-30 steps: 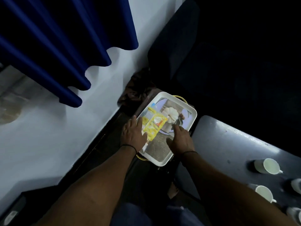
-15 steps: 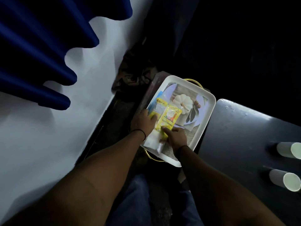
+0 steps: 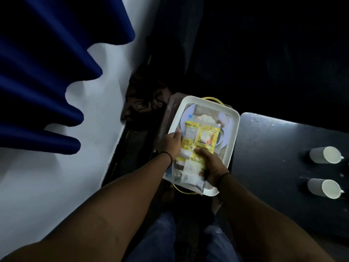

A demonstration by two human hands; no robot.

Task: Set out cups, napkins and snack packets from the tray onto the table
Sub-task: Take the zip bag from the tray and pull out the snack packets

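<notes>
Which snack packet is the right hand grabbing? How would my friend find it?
Find the white tray left of the dark table. Two yellow packets lie in it; the right hand pinches the right packet, the one with an orange picture.

Two bare forearms, no sleeves. Thin black band (image 3: 168, 157) on the left wrist, another thin black band (image 3: 223, 175) on the right wrist. Blue jeans (image 3: 160, 241) at bottom centre of frame.

Two cups (image 3: 325, 155) (image 3: 323, 188); two yellow packets (image 3: 207, 138) (image 3: 189, 132); one tray (image 3: 233, 133).
</notes>
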